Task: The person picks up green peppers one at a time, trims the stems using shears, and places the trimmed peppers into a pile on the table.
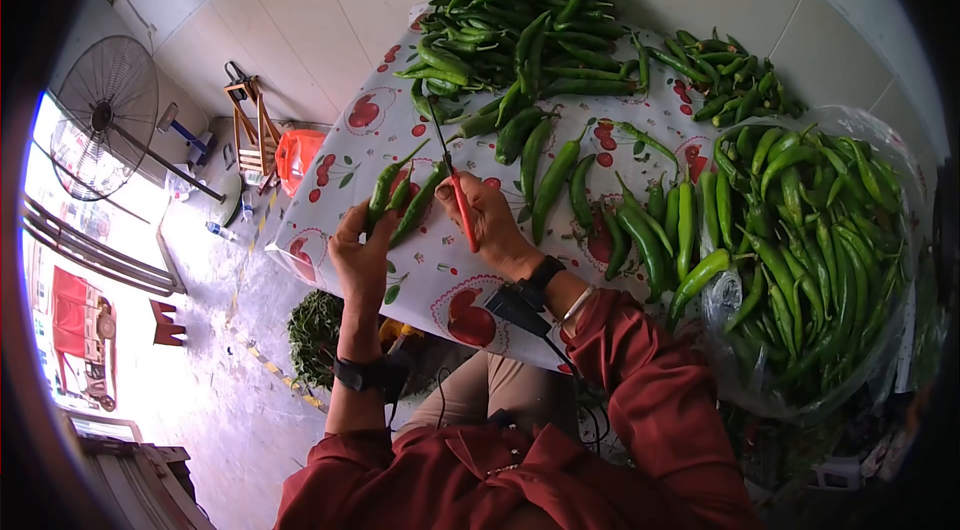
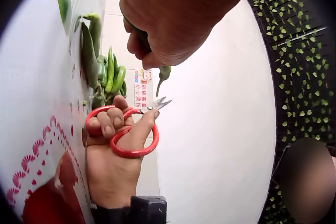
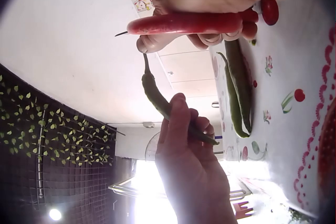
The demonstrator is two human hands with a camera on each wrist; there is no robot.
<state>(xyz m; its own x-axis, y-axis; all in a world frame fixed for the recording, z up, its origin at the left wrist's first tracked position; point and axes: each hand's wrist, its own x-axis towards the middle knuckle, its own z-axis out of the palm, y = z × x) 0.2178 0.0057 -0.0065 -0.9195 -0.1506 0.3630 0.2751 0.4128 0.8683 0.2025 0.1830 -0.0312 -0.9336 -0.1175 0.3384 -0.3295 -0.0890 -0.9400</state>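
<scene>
My left hand pinches a green chili pepper above the near left part of the table, its stem pointing up. My right hand grips red-handled scissors, fingers and thumb through the loops. In the left wrist view the scissor blades stand apart, close to the pepper's stem. Beyond the left hand, another pepper lies on the tablecloth. Several loose peppers, one of them at the middle, lie to the right of the scissors.
A large heap of peppers covers the table's back, with a smaller pile at the back right. A clear plastic bag full of peppers stands on the right. A fan and an orange bag are off to the left.
</scene>
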